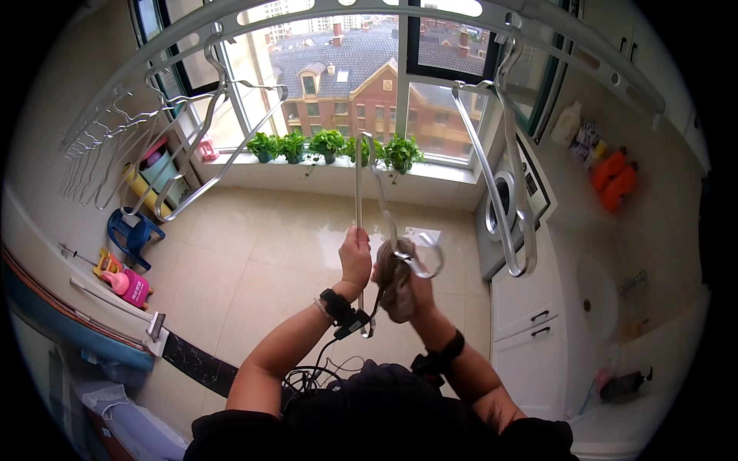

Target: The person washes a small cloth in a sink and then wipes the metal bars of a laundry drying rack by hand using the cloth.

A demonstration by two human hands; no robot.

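A metal clothes hanger (358, 184) stands on end before me, its bar running up from my hands and its hook (436, 262) out to the right. My left hand (354, 259) grips the long straight bar near its middle. In my right hand (422, 288) is a crumpled grey-brown cloth (398, 282), wrapped about the hanger close to the base of its hook. The cloth covers part of the metal and some of my fingers. Both wrists wear dark straps with small devices, and a cable runs down from the left one.
Metal hangers (202, 184) hang at left and another hanger (507, 173) at right, from a white drying rail (346, 11) overhead. Potted plants (327, 144) line the windowsill. A washing machine (501, 204) and white cabinet (524, 340) stand right; a blue plastic stool (134, 233) stands left.
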